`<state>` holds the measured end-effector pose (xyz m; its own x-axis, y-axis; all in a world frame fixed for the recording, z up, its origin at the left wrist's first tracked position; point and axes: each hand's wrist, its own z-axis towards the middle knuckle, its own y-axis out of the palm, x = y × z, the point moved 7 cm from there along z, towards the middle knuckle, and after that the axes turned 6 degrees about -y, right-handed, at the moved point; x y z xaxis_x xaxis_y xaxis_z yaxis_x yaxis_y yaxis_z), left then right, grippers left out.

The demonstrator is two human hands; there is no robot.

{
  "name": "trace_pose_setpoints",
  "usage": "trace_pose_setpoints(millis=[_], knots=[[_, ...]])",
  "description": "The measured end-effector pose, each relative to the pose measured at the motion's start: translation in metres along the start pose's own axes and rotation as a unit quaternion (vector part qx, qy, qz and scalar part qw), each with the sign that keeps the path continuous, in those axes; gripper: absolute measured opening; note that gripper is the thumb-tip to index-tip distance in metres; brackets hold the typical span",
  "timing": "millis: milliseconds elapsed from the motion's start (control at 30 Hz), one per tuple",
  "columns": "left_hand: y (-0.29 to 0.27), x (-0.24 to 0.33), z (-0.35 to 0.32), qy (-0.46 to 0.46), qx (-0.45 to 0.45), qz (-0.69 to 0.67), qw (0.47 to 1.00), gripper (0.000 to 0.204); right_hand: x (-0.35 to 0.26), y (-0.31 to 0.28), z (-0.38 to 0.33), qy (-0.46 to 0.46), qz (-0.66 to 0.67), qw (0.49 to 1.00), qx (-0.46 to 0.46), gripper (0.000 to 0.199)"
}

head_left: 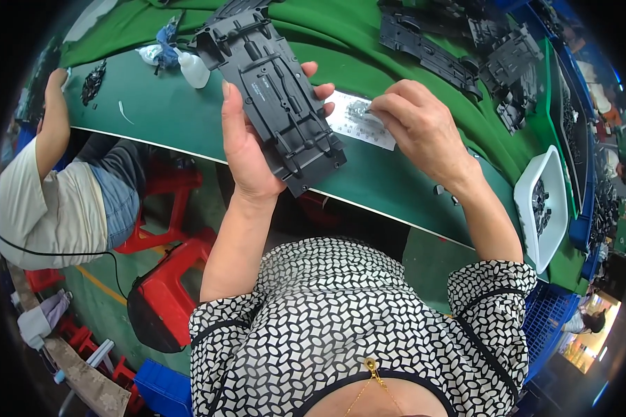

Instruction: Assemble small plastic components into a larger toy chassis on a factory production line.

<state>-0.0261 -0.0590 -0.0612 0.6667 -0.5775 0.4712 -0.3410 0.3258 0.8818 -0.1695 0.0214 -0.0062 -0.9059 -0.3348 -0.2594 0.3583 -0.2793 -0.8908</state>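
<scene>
At right, white bin (551,182) holds dark parts; left hand (247,142) grips black chassis (275,90); right hand (417,125) pinches screws (357,110).

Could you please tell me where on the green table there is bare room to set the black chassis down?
The green table is bare between the white squeeze bottle and the left hand, and along the near edge below the right hand. It is crowded toward the black parts pile and the white tray.

Green bench (174,115): white squeeze bottle (193,69), white sheet (360,119), black plastic parts (431,48), white tray (546,208).
</scene>
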Motion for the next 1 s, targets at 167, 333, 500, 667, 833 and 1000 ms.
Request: trace_pose_setpoints(millis=[167,333,500,667,833,1000], knots=[[0.000,0.000,0.001,0.001,0.002,0.009,1.000,0.071,0.001,0.000,0.000,0.001,-0.008,1.000,0.003,0.009],[-0.002,0.000,0.001,0.000,0.001,0.008,1.000,0.070,0.023,-0.003,-0.005,0.222,0.198,0.954,0.015,0.014],[-0.001,0.000,0.001,0.002,0.006,0.013,1.000,0.070,0.033,0.005,-0.011,0.310,0.307,0.900,0.001,0.018],[-0.004,-0.001,0.002,-0.011,-0.001,0.002,1.000,0.070,0.020,-0.003,-0.004,0.190,0.123,0.974,0.012,0.012],[-0.002,0.000,0.002,-0.005,-0.002,0.010,1.000,0.070,0.023,0.008,-0.007,0.164,0.119,0.979,0.018,0.009],[-0.001,0.001,0.001,-0.004,0.002,0.014,1.000,0.071,0.023,0.007,-0.008,0.156,0.119,0.980,0.039,0.008]])
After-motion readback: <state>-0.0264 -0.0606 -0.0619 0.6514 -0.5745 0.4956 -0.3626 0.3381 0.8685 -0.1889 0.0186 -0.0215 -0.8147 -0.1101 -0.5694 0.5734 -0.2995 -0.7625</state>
